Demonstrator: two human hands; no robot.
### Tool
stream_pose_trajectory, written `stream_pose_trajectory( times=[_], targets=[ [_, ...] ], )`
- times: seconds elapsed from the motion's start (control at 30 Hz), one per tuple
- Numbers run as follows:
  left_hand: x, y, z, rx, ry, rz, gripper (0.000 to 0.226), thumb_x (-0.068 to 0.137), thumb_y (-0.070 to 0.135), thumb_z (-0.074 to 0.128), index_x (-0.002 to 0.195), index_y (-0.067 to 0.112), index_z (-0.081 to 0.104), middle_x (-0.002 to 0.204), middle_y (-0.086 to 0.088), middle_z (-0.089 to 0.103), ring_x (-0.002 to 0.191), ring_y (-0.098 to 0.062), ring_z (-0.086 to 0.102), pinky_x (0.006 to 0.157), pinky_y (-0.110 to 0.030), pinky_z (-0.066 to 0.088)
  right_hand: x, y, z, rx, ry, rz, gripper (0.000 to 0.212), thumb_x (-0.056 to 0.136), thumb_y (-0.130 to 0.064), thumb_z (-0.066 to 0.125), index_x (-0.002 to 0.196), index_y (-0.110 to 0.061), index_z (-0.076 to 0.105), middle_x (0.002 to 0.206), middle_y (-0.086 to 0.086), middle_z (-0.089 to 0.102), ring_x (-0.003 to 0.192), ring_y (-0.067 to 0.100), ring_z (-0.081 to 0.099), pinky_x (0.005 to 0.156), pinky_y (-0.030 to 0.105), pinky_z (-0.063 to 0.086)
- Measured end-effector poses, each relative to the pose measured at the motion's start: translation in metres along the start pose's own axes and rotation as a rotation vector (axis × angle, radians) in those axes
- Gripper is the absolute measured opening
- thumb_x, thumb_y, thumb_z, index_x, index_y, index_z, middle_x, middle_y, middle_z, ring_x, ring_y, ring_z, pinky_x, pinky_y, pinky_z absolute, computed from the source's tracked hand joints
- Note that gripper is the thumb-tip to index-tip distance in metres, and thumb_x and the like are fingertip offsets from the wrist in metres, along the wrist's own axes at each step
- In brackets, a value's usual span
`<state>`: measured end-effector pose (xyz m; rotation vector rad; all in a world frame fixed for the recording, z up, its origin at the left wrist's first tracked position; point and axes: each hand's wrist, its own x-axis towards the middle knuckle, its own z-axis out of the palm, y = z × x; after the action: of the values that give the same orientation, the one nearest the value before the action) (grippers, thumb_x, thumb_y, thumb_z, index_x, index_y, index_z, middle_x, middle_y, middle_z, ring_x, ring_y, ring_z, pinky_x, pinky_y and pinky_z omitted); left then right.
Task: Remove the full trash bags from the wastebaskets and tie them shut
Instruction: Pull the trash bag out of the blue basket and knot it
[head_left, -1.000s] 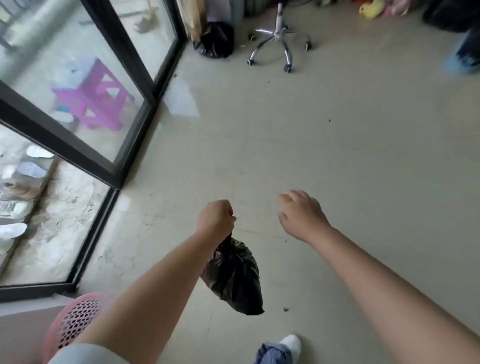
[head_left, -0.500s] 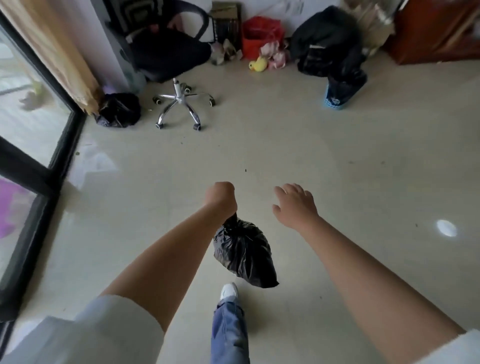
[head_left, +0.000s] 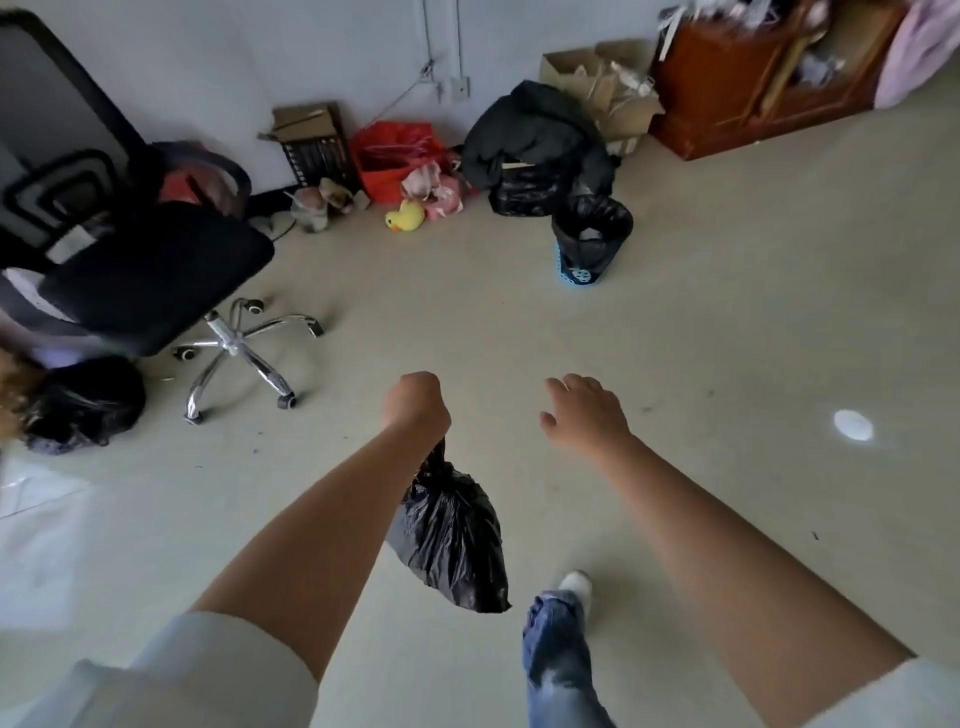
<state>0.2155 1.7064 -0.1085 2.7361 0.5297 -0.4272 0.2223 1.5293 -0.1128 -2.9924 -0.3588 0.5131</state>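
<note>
The left hand (head_left: 415, 405) grips a tied black trash bag (head_left: 452, 540) by its neck; the right hand (head_left: 587, 413) hangs loosely curled, holding nothing. No legible writing.

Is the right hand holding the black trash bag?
No, the right hand is empty with relaxed fingers, while the left hand grips the neck of the black trash bag.

Office chair (head_left: 150, 270) left; yellow duck toy (head_left: 404, 215) by wall; wooden cabinet (head_left: 748, 78).
</note>
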Motion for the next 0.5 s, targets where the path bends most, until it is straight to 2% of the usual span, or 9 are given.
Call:
stream_pose_trajectory(
  times=[0.07,0.13,0.3,0.4,0.5],
  targets=[
    [0.055,0.03,-0.011,-0.015,0.003,-0.026,0.021,0.082,-0.009,0.046,0.076,0.007,0.056,0.082,-0.005,0.054,0.083,-0.024,0.053,0.069,-0.026,0.044,0.058,0.027,-0.023,-0.022,-0.001,-0.023,0.038,0.093,-0.024,0.039,0.126,-0.004,0.041,0.129,0.014,0.048,0.122,0.031,0.042,0.095,0.037,0.038],
    [0.103,0.06,-0.023,-0.015,0.004,-0.043,0.023,0.083,-0.01,0.045,0.092,0.003,0.063,0.094,-0.01,0.057,0.084,-0.025,0.053,0.069,-0.026,0.044,0.113,0.052,-0.047,-0.044,-0.004,-0.03,0.038,0.094,-0.025,0.039,0.125,-0.004,0.042,0.128,0.014,0.048,0.122,0.031,0.042,0.094,0.038,0.038],
    [0.217,0.124,-0.039,0.011,-0.016,-0.081,0.022,0.083,-0.01,0.046,0.072,0.009,0.049,0.066,0.0,0.038,0.08,-0.022,0.046,0.068,-0.023,0.039,0.239,0.096,-0.092,-0.067,-0.045,-0.053,0.039,0.094,-0.025,0.039,0.127,-0.006,0.04,0.13,0.014,0.047,0.122,0.031,0.041,0.095,0.038,0.038],
    [0.293,0.16,-0.048,-0.009,-0.036,-0.092,0.037,0.085,-0.008,0.046,0.056,0.012,0.034,0.062,0.0,0.033,0.076,-0.021,0.044,0.066,-0.023,0.037,0.322,0.117,-0.117,-0.076,-0.061,-0.078,0.041,0.094,-0.026,0.038,0.13,-0.007,0.038,0.132,0.013,0.046,0.123,0.031,0.04,0.097,0.039,0.038],
    [0.383,0.203,-0.057,-0.041,-0.052,-0.103,0.034,0.085,-0.009,0.044,0.059,0.01,0.036,0.061,0.0,0.032,0.069,-0.02,0.043,0.062,-0.023,0.036,0.415,0.142,-0.141,-0.075,-0.026,-0.095,0.04,0.094,-0.025,0.039,0.129,-0.007,0.039,0.13,0.013,0.048,0.123,0.031,0.041,0.095,0.038,0.039]
  ],
)
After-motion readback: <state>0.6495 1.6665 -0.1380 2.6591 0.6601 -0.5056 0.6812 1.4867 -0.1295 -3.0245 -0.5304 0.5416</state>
